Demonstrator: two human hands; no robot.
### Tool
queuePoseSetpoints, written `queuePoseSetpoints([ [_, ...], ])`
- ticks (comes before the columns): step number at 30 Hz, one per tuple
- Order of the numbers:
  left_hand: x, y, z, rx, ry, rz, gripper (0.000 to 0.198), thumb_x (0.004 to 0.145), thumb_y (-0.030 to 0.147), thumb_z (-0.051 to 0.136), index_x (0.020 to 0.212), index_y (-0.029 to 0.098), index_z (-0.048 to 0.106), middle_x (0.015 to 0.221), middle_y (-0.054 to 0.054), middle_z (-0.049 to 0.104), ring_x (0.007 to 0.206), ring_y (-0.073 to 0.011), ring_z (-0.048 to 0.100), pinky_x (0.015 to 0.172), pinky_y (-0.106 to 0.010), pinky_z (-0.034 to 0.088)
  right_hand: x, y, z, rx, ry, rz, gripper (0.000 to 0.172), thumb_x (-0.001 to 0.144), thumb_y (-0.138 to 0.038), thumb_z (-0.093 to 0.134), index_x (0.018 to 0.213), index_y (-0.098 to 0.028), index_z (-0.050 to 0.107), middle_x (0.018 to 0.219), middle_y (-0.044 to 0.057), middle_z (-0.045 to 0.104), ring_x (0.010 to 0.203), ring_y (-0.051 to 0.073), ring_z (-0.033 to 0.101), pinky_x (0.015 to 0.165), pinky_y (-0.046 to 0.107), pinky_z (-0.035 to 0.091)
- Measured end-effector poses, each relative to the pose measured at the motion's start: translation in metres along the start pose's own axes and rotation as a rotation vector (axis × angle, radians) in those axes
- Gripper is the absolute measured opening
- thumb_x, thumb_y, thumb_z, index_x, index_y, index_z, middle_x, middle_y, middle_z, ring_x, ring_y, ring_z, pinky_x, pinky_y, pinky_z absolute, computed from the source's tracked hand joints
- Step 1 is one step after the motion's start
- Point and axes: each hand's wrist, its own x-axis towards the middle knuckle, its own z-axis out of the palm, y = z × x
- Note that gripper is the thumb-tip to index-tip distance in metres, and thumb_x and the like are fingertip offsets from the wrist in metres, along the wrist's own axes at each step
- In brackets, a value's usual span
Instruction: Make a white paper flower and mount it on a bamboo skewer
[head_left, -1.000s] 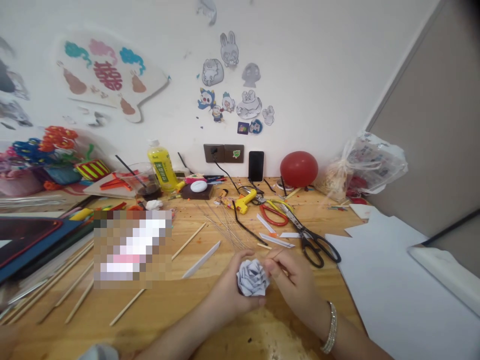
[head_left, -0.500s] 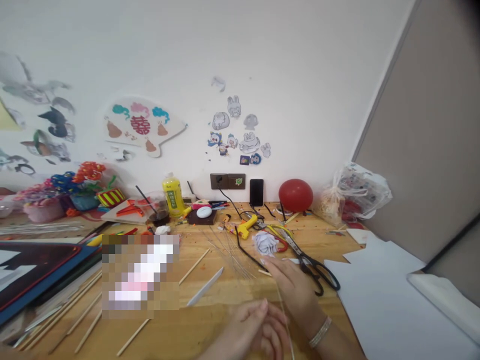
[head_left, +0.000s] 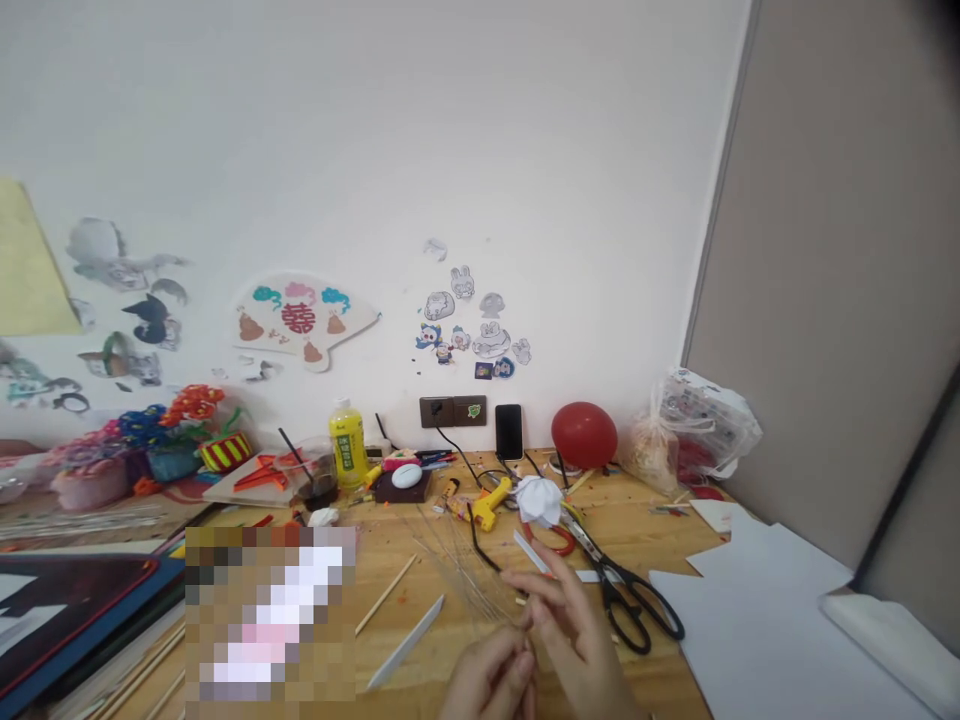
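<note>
One paper flower (head_left: 538, 499) beyond fingers (head_left: 566, 580)

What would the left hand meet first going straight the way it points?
Probably the right hand, just up and right of the left hand; depth is unclear and the two may be touching.

Hands (head_left: 491, 675) cut off below; grip seemingly hidden.
</note>
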Motion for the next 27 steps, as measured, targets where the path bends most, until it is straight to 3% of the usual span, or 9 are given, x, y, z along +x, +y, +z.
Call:
queuePoseSetpoints([
  [2,0.003,-0.001,-0.005,0.092,0.069,0.084,0.047,0.074,0.062,0.043,0.056,0.019,0.042,0.052,0.003,0.043,0.050,-0.0103,0.038,0.050,-0.021,0.030,-0.003,-0.001,0.003,0.148,-0.028,0.055,0.046,0.089,-0.032,0.040,0.133,-0.028,0.027,0.109,0.008,0.065,0.089,0.016,0.064,0.079,0.030,0.050],
  [6,0.004,-0.006,-0.006,0.251,0.116,0.184,0.039,0.083,0.047,0.039,0.064,0.017,0.053,0.057,-0.001,0.051,0.054,-0.0128,0.045,0.053,-0.022,0.035,-0.003,-0.004,0.006,0.205,-0.102,0.132,0.039,0.085,-0.036,0.048,0.121,-0.022,0.046,0.101,0.011,0.068,0.097,0.020,0.061,0.089,0.036,0.044],
  [11,0.003,-0.008,-0.010,0.403,0.068,0.342,0.027,0.084,0.031,0.043,0.077,0.018,0.065,0.071,-0.008,0.065,0.064,-0.0176,0.057,0.060,-0.024,0.042,0.002,-0.011,0.007,0.155,-0.064,0.173,0.033,0.084,-0.044,0.046,0.098,-0.019,0.061,0.083,0.010,0.071,0.081,0.021,0.065,0.079,0.034,0.049],
  [13,0.002,-0.003,-0.018,0.445,0.134,0.419,0.019,0.082,0.028,0.048,0.086,0.021,0.065,0.076,-0.007,0.067,0.066,-0.0185,0.059,0.061,-0.025,0.044,0.006,-0.015,0.001,0.078,-0.007,0.153,0.035,0.085,-0.044,0.042,0.096,-0.019,0.064,0.076,0.008,0.070,0.073,0.020,0.066,0.072,0.031,0.051],
  [15,0.003,0.008,-0.028,0.494,0.275,0.520,0.026,0.078,0.028,0.054,0.103,0.023,0.059,0.086,-0.008,0.067,0.073,-0.0200,0.060,0.063,-0.026,0.047,0.010,-0.018,-0.008,-0.056,0.032,0.108,0.035,0.087,-0.041,0.039,0.096,-0.020,0.065,0.068,0.005,0.069,0.063,0.018,0.065,0.065,0.027,0.052],
  [17,0.003,0.028,-0.036,0.577,0.409,0.653,0.053,0.073,0.028,0.061,0.123,0.026,0.043,0.106,-0.010,0.061,0.088,-0.0234,0.059,0.072,-0.031,0.048,0.014,-0.020,-0.019,-0.223,0.045,0.022,0.032,0.088,-0.034,0.039,0.098,-0.020,0.066,0.068,0.004,0.069,0.059,0.016,0.064,0.062,0.024,0.052],
  [20,0.005,0.062,-0.038,0.700,0.519,0.770,0.074,0.068,0.029,0.067,0.132,0.027,0.028,0.126,-0.014,0.047,0.108,-0.0277,0.051,0.082,-0.037,0.047,0.017,-0.019,-0.030,-0.453,0.029,-0.168,0.032,0.087,-0.022,0.040,0.112,-0.020,0.059,0.088,0.006,0.071,0.072,0.016,0.067,0.068,0.022,0.052],
  [23,0.009,0.082,-0.034,0.810,0.540,0.769,0.056,0.071,0.025,0.064,0.123,0.027,0.042,0.126,-0.013,0.046,0.115,-0.0274,0.046,0.087,-0.038,0.045,0.018,-0.017,-0.034,-0.645,0.041,-0.364,0.036,0.085,-0.016,0.038,0.117,-0.018,0.055,0.100,0.008,0.069,0.084,0.017,0.066,0.071,0.023,0.053],
  [27,0.018,0.072,-0.040,0.729,0.545,0.612,0.031,0.074,0.026,0.059,0.105,0.021,0.057,0.108,-0.013,0.059,0.101,-0.0255,0.056,0.081,-0.037,0.048,0.019,-0.021,-0.030,-0.837,0.087,-0.480,0.036,0.088,-0.014,0.030,0.109,-0.018,0.060,0.087,0.007,0.071,0.073,0.016,0.067,0.063,0.024,0.053],
])
